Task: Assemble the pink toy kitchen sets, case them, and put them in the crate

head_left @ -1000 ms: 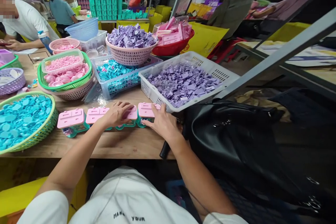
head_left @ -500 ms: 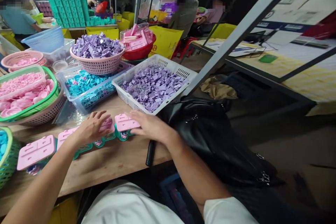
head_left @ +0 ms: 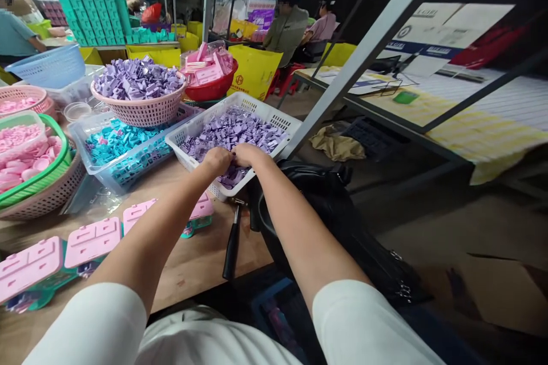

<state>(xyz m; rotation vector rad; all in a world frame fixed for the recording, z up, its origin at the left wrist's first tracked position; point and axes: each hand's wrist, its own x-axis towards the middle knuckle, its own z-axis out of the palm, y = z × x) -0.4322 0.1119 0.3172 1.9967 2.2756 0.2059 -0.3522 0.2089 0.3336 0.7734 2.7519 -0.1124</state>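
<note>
The left hand [head_left: 219, 161] and the right hand [head_left: 248, 155] are close together over small purple plastic pieces [head_left: 250, 126] in a white rectangular plastic basket [head_left: 289, 124]; both curl inward, their grip I cannot tell.

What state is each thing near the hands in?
White basket: filled with purple pieces
Pink basket: heaped with purple pieces
Blue container: holding turquoise pieces
Pink-topped toys: lined up
Black-handled tool: lying down
Black bag: closure unclear
Left hand, right hand: in white basket, grip unclear

The left forearm [head_left: 158, 228] partly hides one pink-topped toy [head_left: 136, 213].
</note>
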